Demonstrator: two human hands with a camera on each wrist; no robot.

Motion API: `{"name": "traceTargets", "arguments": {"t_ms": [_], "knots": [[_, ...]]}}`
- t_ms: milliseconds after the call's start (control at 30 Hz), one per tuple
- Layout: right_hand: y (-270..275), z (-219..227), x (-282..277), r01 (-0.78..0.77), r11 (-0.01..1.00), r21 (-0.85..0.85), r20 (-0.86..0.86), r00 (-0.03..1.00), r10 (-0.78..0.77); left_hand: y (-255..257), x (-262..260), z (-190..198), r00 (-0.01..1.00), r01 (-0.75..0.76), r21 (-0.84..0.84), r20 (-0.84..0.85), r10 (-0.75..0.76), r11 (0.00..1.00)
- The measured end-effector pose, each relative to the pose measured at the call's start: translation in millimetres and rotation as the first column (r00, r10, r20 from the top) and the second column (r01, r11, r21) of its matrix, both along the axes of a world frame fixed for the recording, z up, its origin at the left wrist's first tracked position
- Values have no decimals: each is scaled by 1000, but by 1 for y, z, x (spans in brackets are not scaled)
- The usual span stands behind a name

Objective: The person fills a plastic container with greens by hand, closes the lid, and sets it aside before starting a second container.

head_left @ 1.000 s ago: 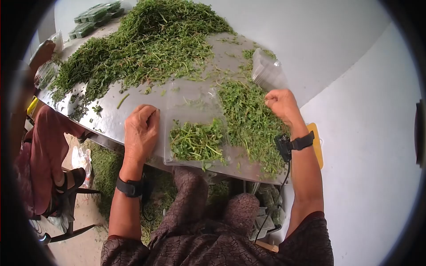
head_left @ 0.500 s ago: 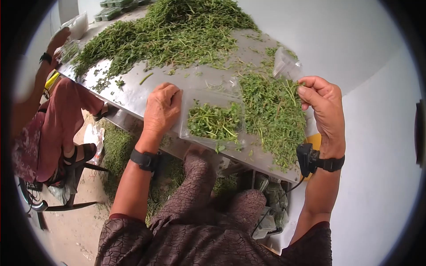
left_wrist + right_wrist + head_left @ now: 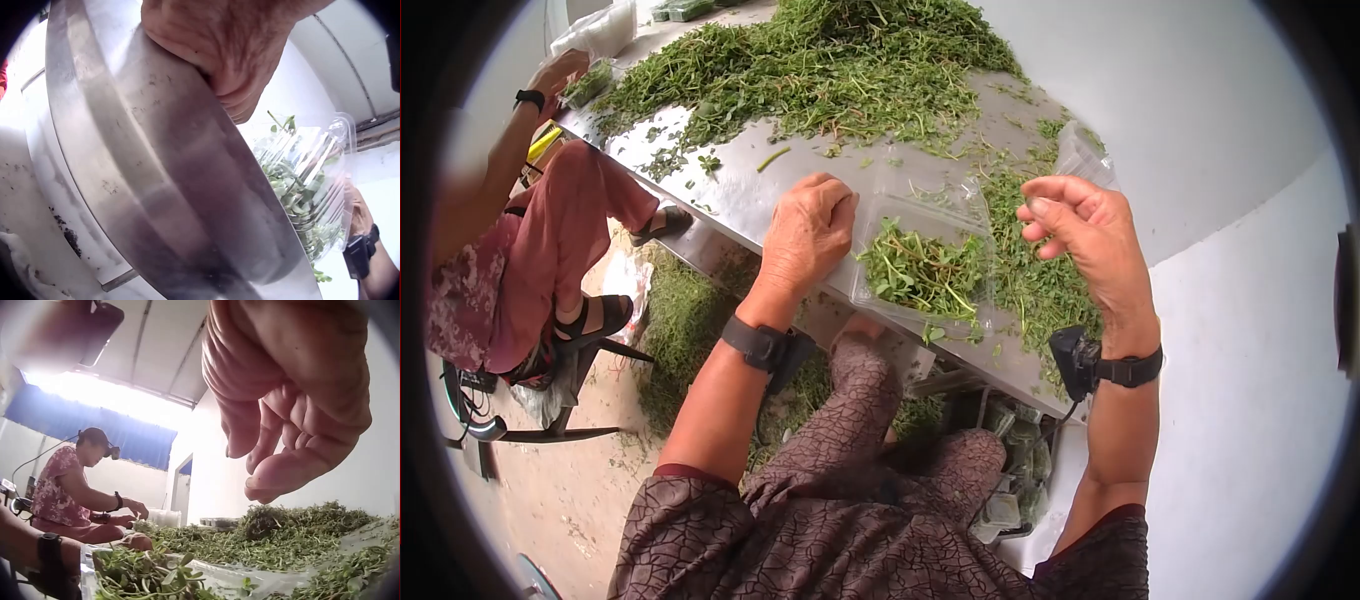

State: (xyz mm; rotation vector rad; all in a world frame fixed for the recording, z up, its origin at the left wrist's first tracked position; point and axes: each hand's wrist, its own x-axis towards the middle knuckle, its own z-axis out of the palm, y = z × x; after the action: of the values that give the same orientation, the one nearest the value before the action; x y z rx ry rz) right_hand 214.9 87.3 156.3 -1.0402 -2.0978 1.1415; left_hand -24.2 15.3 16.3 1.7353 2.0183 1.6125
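Observation:
A clear plastic box (image 3: 862, 300) holding leafy green sprigs (image 3: 925, 268) sits by the table's front edge, its transparent lid folded back. My left hand (image 3: 810, 230) rests on the metal table (image 3: 162, 144) just left of the box, fingers loosely curled and nothing visible in them. My right hand (image 3: 1085, 225) hovers over the loose greens (image 3: 1040, 270) right of the box. In the right wrist view, its thumb and bent fingers (image 3: 287, 475) stand apart with nothing between them.
A large heap of greens (image 3: 830, 80) covers the far table. Stacked clear boxes (image 3: 1085, 152) stand at the right by the wall. Another person (image 3: 75, 481) sits at the left, hands at the greens. More greens (image 3: 685, 330) lie on the floor.
My right hand rose from the loose greens with a sprig in its fingertips, then moved left toward the box; the sprig no longer shows. The head view has shifted; my left hand stays beside the box.

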Motion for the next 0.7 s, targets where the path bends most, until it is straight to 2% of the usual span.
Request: {"name": "traceTargets", "arguments": {"t_ms": [67,200,267,367,400,433,500,533,700], "knots": [[15,-5,12,91,996,22,13,996,-92,-1,0,0,1000,-1,-5,-11,1,1000],[58,-21,40,167,982,85,104,979,-175,-1,1,1,999,5,19,-34,-4,1000],[79,-30,53,224,965,133,234,939,-250,-1,0,0,999,6,24,-54,-4,1000],[102,-45,61,271,932,241,308,889,-338,-1,2,1,999,4,19,-49,-3,1000],[108,-47,62,290,933,211,353,868,-350,-1,2,1,999,5,37,-38,-4,999],[113,-50,61,296,931,215,350,866,-357,-1,2,1,1000,5,52,-26,-4,999],[120,-52,57,212,931,296,517,784,-343,-2,3,3,1000,14,47,-11,-14,999],[121,-50,54,199,939,281,555,764,-328,-2,2,3,1000,9,36,-11,-9,999],[127,-44,30,183,918,353,606,703,-373,-2,2,2,1000,1,8,12,-1,1000]]}}
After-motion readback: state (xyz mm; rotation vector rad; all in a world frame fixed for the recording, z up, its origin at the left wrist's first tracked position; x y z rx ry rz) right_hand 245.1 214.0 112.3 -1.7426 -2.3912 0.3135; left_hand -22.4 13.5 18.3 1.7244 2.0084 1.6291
